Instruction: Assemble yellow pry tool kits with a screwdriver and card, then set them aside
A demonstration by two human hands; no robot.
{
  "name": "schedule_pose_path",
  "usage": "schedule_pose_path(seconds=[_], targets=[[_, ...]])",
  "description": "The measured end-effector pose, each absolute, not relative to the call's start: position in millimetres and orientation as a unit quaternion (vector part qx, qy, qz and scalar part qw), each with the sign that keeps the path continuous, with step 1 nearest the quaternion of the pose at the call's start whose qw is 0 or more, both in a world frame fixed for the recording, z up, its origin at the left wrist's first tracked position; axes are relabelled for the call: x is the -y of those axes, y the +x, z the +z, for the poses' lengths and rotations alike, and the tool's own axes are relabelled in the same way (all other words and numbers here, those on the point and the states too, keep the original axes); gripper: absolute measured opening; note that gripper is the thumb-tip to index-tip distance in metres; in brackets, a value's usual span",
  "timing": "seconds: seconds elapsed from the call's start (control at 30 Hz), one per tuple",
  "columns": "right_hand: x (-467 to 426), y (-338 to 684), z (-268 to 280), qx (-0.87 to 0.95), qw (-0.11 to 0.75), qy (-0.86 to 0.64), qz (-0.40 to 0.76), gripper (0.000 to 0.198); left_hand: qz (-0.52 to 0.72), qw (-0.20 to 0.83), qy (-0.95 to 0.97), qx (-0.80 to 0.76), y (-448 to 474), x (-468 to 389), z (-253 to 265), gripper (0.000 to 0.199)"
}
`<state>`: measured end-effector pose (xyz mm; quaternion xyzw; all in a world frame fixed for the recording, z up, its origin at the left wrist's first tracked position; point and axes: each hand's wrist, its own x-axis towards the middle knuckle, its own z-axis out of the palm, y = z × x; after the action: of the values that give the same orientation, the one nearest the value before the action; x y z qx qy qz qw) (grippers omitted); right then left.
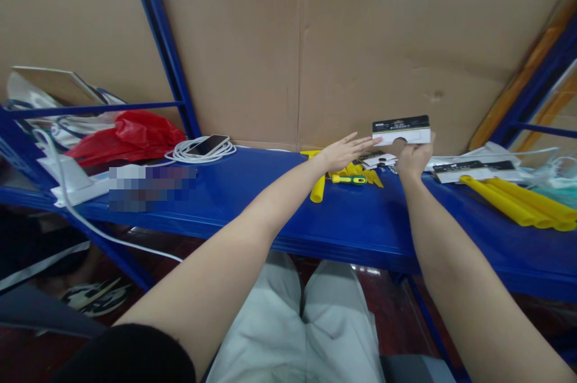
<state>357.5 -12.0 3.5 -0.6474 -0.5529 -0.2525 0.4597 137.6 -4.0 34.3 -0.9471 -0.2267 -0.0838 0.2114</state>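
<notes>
My right hand (pixel 413 160) grips a black-and-white cardboard packaging card (pixel 400 130) by its lower right side, holding it up above the table. My left hand (pixel 345 153) is stretched out flat, fingers extended, with its fingertips at the card's left edge. Whether they touch it I cannot tell. Below the hands lie a screwdriver (pixel 349 180) with a yellow-green handle, several small yellow pieces (pixel 372 177) and a yellow tubular part (pixel 317 189). More black-and-white cards (pixel 376 159) lie behind them, partly hidden.
On the right of the blue table (pixel 252 208) lie yellow tubes (pixel 518 202) beside flat cards (pixel 475 171). At the left are a coiled white cable (pixel 180 151), a phone (pixel 211 145), a red plastic bag (pixel 130 133) and a white power strip (pixel 85 190). Cardboard (pixel 243 58) stands behind.
</notes>
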Motion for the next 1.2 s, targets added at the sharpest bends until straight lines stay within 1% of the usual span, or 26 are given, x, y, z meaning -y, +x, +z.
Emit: schedule_pose_path(seconds=[0.07, 0.1, 0.23, 0.4, 0.57, 0.77, 0.97, 1.07, 1.2], targets=[[20, 350, 7, 0.516, 0.544, -0.623, -0.222, 0.061, -0.084, 0.219, -0.947, 0.22, 131, 4, 36, 0.079], [22, 346, 9, 0.503, 0.571, -0.616, -0.204, 0.061, -0.084, 0.222, -0.946, 0.221, 127, 3, 37, 0.079], [21, 331, 10, 0.516, 0.57, -0.618, -0.164, 0.059, -0.083, 0.262, -0.929, 0.248, 113, -4, 36, 0.076], [2, 322, -2, 0.594, 0.613, -0.5, -0.146, 0.06, -0.086, 0.323, -0.908, 0.252, 89, -7, 37, 0.068], [-1, 309, -8, 0.665, 0.59, -0.44, -0.131, 0.065, -0.104, 0.326, -0.902, 0.262, 64, -6, 36, 0.063], [13, 285, -4, 0.679, 0.576, -0.437, -0.128, 0.073, -0.172, 0.264, -0.909, 0.274, 48, 2, 23, 0.067], [23, 260, -3, 0.667, 0.582, -0.45, -0.118, 0.072, -0.299, 0.154, -0.889, 0.311, 48, 19, 10, 0.075], [28, 255, -3, 0.666, 0.585, -0.452, -0.095, 0.071, -0.358, 0.084, -0.878, 0.307, 50, 22, 11, 0.073], [34, 254, -2, 0.681, 0.568, -0.455, -0.078, 0.069, -0.432, -0.004, -0.852, 0.295, 55, 24, 12, 0.064]])
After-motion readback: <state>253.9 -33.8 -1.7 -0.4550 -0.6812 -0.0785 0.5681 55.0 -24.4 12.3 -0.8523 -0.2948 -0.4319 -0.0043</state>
